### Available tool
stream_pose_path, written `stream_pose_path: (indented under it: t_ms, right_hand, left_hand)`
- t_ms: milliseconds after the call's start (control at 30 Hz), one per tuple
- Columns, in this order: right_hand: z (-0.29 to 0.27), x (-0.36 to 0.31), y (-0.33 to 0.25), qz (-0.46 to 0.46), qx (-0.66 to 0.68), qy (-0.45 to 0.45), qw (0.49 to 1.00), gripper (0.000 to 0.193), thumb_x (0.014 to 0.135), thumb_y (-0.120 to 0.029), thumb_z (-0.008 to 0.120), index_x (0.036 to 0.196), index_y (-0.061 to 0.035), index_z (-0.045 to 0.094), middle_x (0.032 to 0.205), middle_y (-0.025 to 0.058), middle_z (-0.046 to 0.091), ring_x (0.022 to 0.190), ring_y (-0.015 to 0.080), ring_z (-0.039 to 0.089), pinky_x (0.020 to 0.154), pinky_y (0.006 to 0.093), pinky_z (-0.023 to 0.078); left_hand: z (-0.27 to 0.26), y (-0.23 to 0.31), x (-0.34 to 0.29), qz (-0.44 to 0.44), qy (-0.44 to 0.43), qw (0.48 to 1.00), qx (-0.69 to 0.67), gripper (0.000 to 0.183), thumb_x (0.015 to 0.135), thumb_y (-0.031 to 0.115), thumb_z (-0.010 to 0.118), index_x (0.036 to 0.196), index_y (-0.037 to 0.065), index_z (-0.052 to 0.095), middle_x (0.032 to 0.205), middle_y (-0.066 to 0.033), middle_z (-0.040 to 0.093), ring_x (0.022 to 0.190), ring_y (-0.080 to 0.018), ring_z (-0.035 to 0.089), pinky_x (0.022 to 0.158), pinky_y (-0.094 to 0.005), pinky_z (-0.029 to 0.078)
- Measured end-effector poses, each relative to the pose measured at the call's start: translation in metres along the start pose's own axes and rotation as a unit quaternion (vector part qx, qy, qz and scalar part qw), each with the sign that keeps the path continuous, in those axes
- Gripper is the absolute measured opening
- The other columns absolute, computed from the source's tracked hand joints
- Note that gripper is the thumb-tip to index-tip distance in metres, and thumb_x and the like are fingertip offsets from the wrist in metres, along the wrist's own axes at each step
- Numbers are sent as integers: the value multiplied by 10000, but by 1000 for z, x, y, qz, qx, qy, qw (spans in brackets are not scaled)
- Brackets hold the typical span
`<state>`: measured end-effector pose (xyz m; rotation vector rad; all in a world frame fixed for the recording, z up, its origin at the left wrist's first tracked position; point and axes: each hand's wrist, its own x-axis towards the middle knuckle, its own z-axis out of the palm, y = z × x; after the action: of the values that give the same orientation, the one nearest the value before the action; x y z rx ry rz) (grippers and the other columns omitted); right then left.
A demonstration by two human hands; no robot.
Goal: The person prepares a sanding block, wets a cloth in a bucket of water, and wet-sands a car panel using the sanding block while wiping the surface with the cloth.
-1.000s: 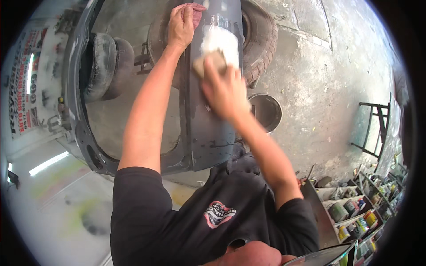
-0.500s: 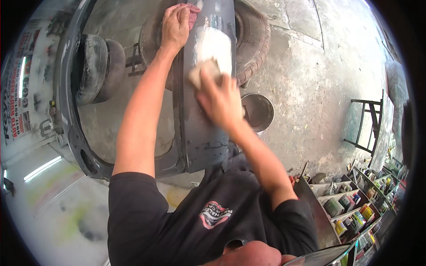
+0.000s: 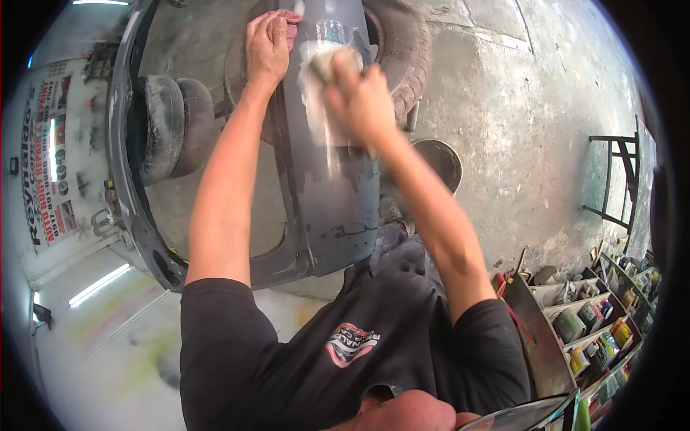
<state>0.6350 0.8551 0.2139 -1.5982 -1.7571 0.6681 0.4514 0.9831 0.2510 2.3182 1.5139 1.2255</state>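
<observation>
A grey car door (image 3: pixel 338 205) with a wide window opening lies in front of me, a whitish patch (image 3: pixel 312 108) on its panel. My right hand (image 3: pixel 365 104) is closed around a pale block (image 3: pixel 325 65), which rests against the upper part of this patch; both are smeared by motion. At the far edge of the window opening, my left hand (image 3: pixel 266 56) grips a reddish cloth (image 3: pixel 292 29) in bent fingers. The wrist lies along the door frame. Wet-looking streaks and dark marks show on the panel nearer my body.
Two dusty tires (image 3: pixel 164 129) stand beyond the window opening, and a large tire (image 3: pixel 411 61) sits under the door's far end. A round bucket (image 3: pixel 449 159) is right of the door. Farther right are a black-legged stand (image 3: pixel 624 176) and a compartmented rack (image 3: pixel 535 305) of cans and bottles.
My right hand has moved the block up the panel, away from my body, baring the lower part of the whitish patch. The left hand keeps its grip on the cloth. The view has shifted slightly.
</observation>
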Motion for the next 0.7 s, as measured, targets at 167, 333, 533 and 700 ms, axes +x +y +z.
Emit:
stream_pose_path:
  t_ms: [167, 333, 533, 700]
  right_hand:
    - [-13, -106, -26, -124, 5, 7, 992, 642, 877, -296, 759, 1469, -243, 516, 1178, 285, 545, 1089, 456, 590, 836, 544, 549]
    - [-21, 46, 21, 61, 56, 27, 996, 572, 955, -423, 683, 1450, -185, 522, 1149, 371, 578, 1069, 500, 634, 901, 532, 549]
    - [-5, -68, -12, -49, 14, 7, 999, 713, 890, -299, 753, 1535, -228, 457, 1212, 317, 529, 1081, 479, 591, 871, 545, 537]
    - [-18, -76, -19, -58, 22, -27, 998, 729, 881, -337, 781, 1532, -218, 476, 1214, 311, 541, 1135, 485, 581, 918, 534, 540]
  left_hand:
    - [-8, -11, 4, 32, -6, 999, 41, 371, 1094, 295, 480, 1081, 65, 770, 1147, -88, 748, 1198, -304, 593, 1094, -403, 424]
    - [11, 7, 12, 89, 37, 990, 99, 327, 1078, 304, 535, 1049, 67, 758, 1148, -66, 748, 1174, -295, 603, 1046, -427, 435]
    - [-14, 3, -7, 117, -35, 976, 179, 306, 970, 402, 694, 1035, 106, 741, 1088, -50, 713, 1126, -260, 588, 1021, -427, 411]
    - [-15, 15, 0, 107, 14, 979, 176, 323, 858, 388, 835, 925, 95, 716, 989, -57, 719, 1060, -272, 644, 961, -408, 452]
